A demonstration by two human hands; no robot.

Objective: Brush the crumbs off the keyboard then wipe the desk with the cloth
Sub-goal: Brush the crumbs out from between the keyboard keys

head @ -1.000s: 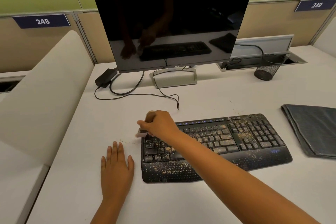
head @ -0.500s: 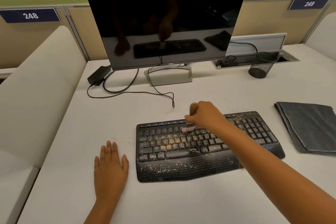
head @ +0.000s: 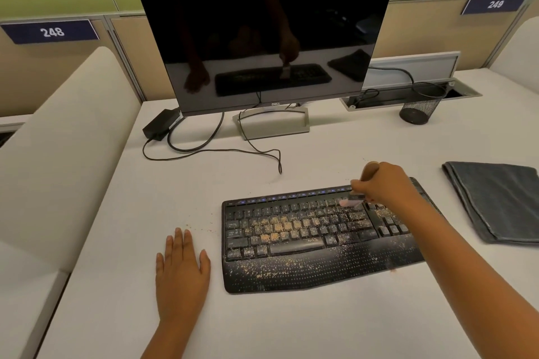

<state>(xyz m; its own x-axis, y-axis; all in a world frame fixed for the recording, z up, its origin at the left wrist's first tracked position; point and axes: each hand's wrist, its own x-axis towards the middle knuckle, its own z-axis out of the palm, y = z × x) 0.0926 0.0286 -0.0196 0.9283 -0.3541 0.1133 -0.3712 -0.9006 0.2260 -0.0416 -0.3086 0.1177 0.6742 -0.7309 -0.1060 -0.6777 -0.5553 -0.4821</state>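
Head view, single frame. Right hand (head: pixel 382 183) curled round a small brush (head: pixel 354 200), wooden handle end showing above the fist, pale bristles blurred, touching the upper key rows right of centre on the keyboard (head: pixel 306 242). Keyboard black, lies lower centre of frame on the white worktop (head: pixel 291 323). Crumbs (head: pixel 280 227) thickest over the middle keys and scattered along the palm rest; a few specks on the worktop just left of the keyboard. Left hand (head: pixel 182 268) flat on the worktop, palm down, fingers straight and held together, just left of the keyboard, not touching it. Cloth (head: pixel 495 198), dark grey and folded, lies at the right edge of frame, apart from the keyboard. Monitor (head: pixel 262 35), screen dark, stands upper centre; black mesh cup (head: pixel 421 105) to its right; power brick (head: pixel 160 124) with cables to its lower left.
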